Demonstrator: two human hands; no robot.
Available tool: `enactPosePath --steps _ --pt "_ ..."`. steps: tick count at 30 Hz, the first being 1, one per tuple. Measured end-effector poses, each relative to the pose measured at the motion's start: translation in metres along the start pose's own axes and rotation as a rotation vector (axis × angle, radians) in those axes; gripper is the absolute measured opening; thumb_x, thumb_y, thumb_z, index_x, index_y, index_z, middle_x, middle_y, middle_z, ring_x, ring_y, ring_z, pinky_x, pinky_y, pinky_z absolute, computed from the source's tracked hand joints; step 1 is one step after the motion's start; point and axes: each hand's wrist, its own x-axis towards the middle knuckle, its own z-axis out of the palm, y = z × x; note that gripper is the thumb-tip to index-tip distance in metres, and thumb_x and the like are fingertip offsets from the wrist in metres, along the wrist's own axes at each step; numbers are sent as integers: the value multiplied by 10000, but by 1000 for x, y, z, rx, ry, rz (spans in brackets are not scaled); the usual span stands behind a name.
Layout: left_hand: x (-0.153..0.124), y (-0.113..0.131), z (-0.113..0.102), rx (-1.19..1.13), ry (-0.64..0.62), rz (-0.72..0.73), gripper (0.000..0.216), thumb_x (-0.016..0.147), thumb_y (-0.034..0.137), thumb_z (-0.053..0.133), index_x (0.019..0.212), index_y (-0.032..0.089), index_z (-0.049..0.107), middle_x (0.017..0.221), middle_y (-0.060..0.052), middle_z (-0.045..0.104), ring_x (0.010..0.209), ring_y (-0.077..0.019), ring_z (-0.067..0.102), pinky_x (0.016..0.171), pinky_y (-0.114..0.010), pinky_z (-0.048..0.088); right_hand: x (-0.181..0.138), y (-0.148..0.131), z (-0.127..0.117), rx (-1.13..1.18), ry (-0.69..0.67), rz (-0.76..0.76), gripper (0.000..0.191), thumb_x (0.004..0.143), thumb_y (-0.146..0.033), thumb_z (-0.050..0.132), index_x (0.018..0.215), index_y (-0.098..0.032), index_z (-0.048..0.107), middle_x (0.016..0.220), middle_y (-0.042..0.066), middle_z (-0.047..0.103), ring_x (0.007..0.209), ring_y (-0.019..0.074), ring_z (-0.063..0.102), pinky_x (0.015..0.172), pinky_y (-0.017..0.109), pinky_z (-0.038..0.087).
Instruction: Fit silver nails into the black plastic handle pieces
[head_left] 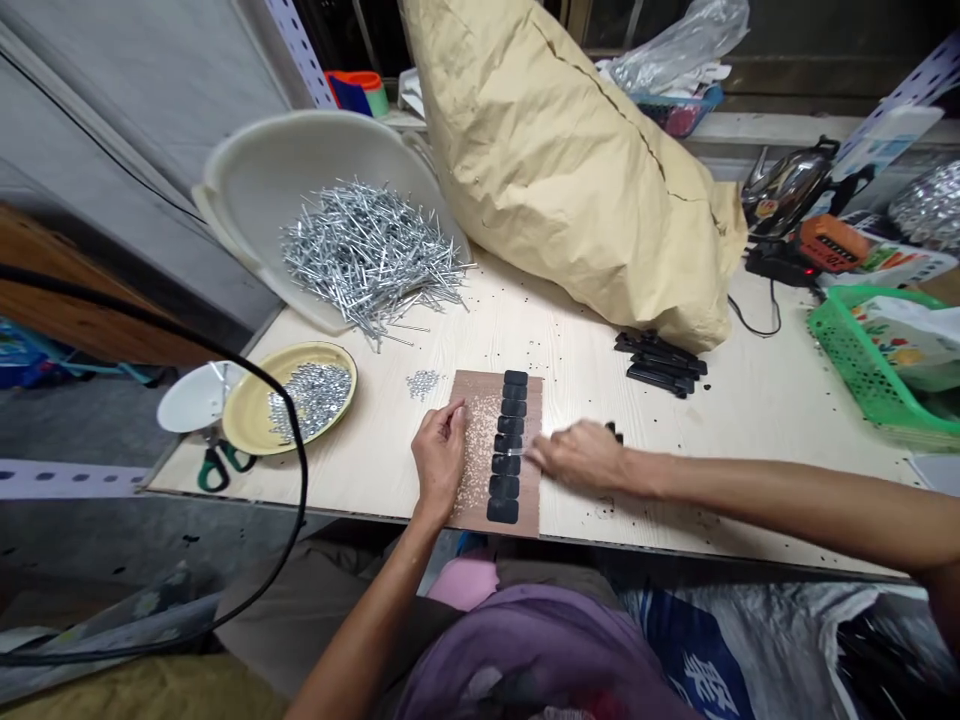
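A brown board (533, 500) lies at the table's front edge, its left part covered in pale specks. Down it runs a column of several black rounded pieces (503, 487). My left hand (440, 455) rests at the board's left edge, thumb and fingers pressed together; whatever they hold is hidden. My right hand (581, 455) is closed round a slim tool, whose shiny tip (516, 453) reaches over a middle black piece. A black end of it seems to stick out behind the hand. Left of the board sits a small pile of tiny metal bits (425, 384).
Long metal pins (367, 250) spill from a tilted whitish basin (240, 170). A yellow dish (240, 425) holds small metal parts, with green-handled scissors (214, 470) beside it. Behind stand a large paper sack (555, 150), black strips (660, 365) and a green basket (847, 350). A black cable (304, 470) hangs at left.
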Motion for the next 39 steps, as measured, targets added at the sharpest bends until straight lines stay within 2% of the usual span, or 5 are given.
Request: enactPosePath --steps 6,14,21,26,39 --pt "0 0 0 6 11 7 315 880 369 479 1029 182 685 912 -60 666 803 -171 605 757 -301 463 4 2 -6 22 -28 148 619 977 -439 -16 847 -138 509 522 8 519 355 51 263 394 246 198" --pt "-1 0 0 -9 10 17 305 884 351 486 1037 174 682 938 -64 664 848 -173 608 780 -297 460 -8 -29 13 -95 24 -5 550 985 -441 120 821 -130 544 611 94 615 473 116 480 463 256 242" --pt "-2 -2 0 -4 24 25 300 885 344 488 1034 173 684 899 -59 660 798 -161 598 746 -286 455 9 -4 -14 -24 -22 154 745 947 -435 -107 880 -103 556 520 16 496 371 42 299 436 256 255" --pt "-1 0 0 -3 15 20 298 885 341 490 1033 169 684 901 -60 660 793 -158 596 739 -281 454 1 -8 -9 49 -66 -10 616 957 -531 59 847 -166 542 536 1 501 390 61 277 419 266 259" --pt "1 -1 0 1 8 7 290 882 343 494 1029 180 683 905 -51 661 805 -159 600 753 -284 455 9 4 -1 -83 15 139 614 970 -501 88 849 -135 565 600 76 589 436 99 394 454 277 261"
